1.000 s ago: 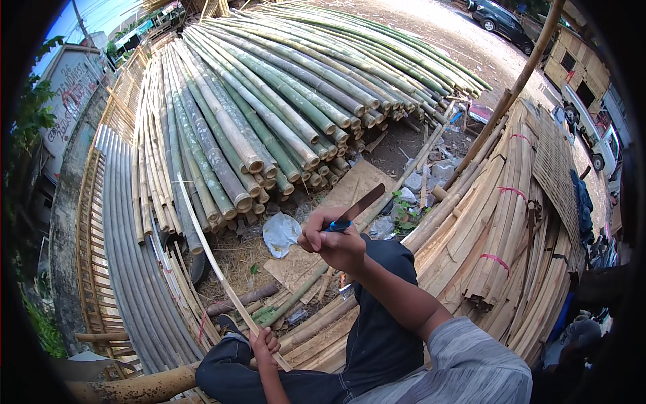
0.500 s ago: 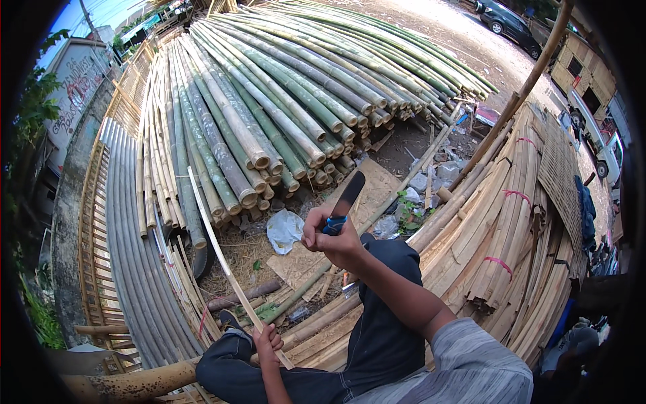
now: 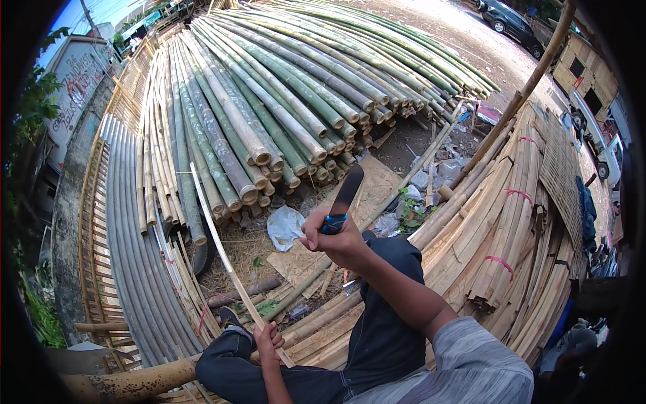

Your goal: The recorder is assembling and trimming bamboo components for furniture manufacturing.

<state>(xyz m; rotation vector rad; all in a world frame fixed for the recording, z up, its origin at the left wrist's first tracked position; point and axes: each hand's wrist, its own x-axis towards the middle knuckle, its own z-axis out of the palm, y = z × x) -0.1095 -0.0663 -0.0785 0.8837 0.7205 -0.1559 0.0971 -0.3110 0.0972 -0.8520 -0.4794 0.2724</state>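
Reading outward from the wearer, with the clock dial centred on the view, we find the left hand [image 3: 268, 339] at seven o'clock, its fingers curled closed around a pale strip [image 3: 233, 275] near its lower end. The strip, flat-faced, slender and smooth-looking, slants up toward ten o'clock, its lower tip close to the dark denim trousers [image 3: 383, 323]. Just below the dial's centre, the right hand [image 3: 336, 241] is wrapped firmly about the blue-and-black handle of a knife [image 3: 348, 192]; the broad, dark, round-ended blade points up toward one o'clock, well apart from the strip. In our judgement, sound handling calls for a firm left grip, a blade angled away from fingers and thigh, and light, even pressure along the grain.

Farther out, at four o'clock, we note rough, split planks [image 3: 437, 269], coarse-grained and straw-coloured, with pink ties [image 3: 499, 268] around one bundle. At nine o'clock lies grey, ribbed corrugated sheeting [image 3: 131, 249]. Beyond, about twelve o'clock, we see stacked bamboo poles [image 3: 269, 101]: round, hollow-ended, ringed with nodes, mottled green and grey. A dark car [image 3: 511, 27] stands farthest, toward half past one.
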